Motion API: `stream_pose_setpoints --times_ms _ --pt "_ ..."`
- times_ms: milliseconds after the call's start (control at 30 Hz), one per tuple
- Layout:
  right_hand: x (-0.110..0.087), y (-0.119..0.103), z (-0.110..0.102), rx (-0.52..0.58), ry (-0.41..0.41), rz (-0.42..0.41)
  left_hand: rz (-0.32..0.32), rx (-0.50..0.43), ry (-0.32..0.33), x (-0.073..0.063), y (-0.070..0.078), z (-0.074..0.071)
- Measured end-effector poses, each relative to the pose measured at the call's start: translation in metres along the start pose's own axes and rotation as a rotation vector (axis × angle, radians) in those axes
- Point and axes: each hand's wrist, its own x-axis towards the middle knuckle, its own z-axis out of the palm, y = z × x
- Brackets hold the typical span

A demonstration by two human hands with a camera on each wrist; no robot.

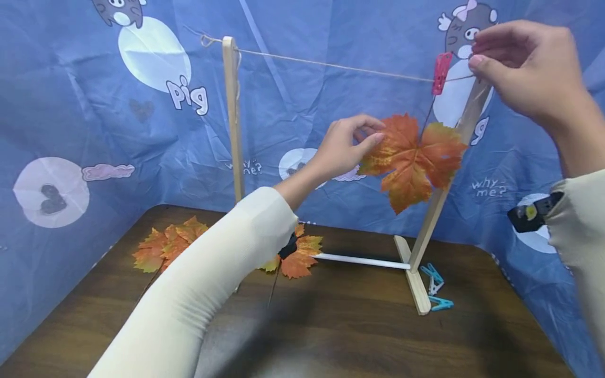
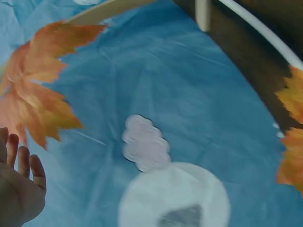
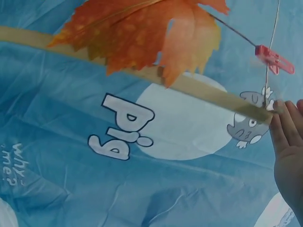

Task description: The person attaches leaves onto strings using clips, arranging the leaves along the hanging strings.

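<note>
An orange maple leaf [image 1: 416,157] hangs by its stem from a red clothespin [image 1: 441,73] clipped on a thin string [image 1: 331,65]. My left hand [image 1: 352,144] is at the leaf's left edge, fingers loosely bent; in the left wrist view the fingers [image 2: 23,163] are spread below the leaf [image 2: 38,75]. High on the right, my right hand [image 1: 534,68] is at the top of the right wooden post [image 1: 430,226], thumb apart from the fingers. The right wrist view shows its fairly straight fingers [image 3: 286,125] right at the post's end [image 3: 255,112], beside the red clothespin [image 3: 273,59].
The string runs to the left wooden post [image 1: 232,115]. More maple leaves [image 1: 177,241] lie on the brown table [image 1: 359,325], partly behind my left sleeve. A white rod [image 1: 364,260] meets the right post's foot [image 1: 418,294], with blue and grey clothespins [image 1: 440,303] beside it. Printed blue cloth [image 1: 302,31] hangs behind.
</note>
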Motion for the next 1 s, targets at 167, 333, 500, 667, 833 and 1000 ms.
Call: stream_pose_setpoints --times_ms 167,333,500,667,833,1000 --pt "-0.010 0.014 -0.002 -0.021 0.082 -0.032 -0.015 0.035 -0.012 -0.029 -0.022 -0.012" --pt "-0.025 0.034 -0.007 -0.094 0.101 0.016 -0.057 0.079 -0.056 -0.057 -0.040 -0.021" --pt "-0.042 0.058 -0.008 -0.173 0.081 0.054 -0.055 0.107 -0.128 -0.084 -0.057 -0.025" --pt "-0.063 0.086 -0.001 -0.187 0.053 0.038 -0.103 0.089 -0.268 -0.113 -0.072 -0.032" --pt "-0.090 0.111 0.012 -0.213 -0.005 -0.009 -0.149 0.071 -0.376 -0.140 -0.086 -0.038" --pt "-0.115 0.134 0.027 -0.234 -0.098 -0.015 -0.160 0.081 -0.409 -0.159 -0.098 -0.044"
